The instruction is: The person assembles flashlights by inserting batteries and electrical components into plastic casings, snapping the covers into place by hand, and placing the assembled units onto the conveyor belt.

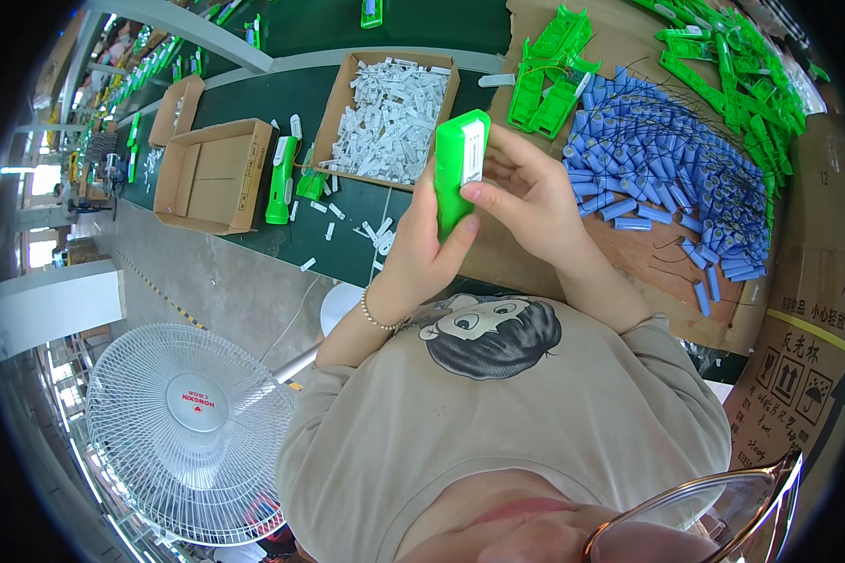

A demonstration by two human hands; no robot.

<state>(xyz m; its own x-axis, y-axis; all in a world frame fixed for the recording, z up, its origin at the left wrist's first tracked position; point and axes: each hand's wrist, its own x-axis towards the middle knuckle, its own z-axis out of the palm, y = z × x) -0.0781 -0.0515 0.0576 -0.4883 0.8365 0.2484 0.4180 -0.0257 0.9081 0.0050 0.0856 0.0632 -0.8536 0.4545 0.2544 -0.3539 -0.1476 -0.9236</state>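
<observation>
Upright in front of my chest is a long green plastic casing (449, 174) with a white strip along its right side. My left hand (421, 249) wraps its lower part, thumb across the front. My right hand (530, 192) grips it from the right, thumb pressed on the white strip and fingers partly hidden behind. To the right lies a big heap of blue cylindrical battery cells (634, 155) with thin dark wires. Beyond my hands, a cardboard tray (325, 127) holds many small white plastic parts (390, 117).
An open cardboard box (207, 183) stands at the left, with another green casing (279, 183) beside it. Green shells (559, 70) lie at the back, and more shells (737, 84) are piled far right. A white fan (192, 422) stands at lower left; a printed carton (798, 375) is at right.
</observation>
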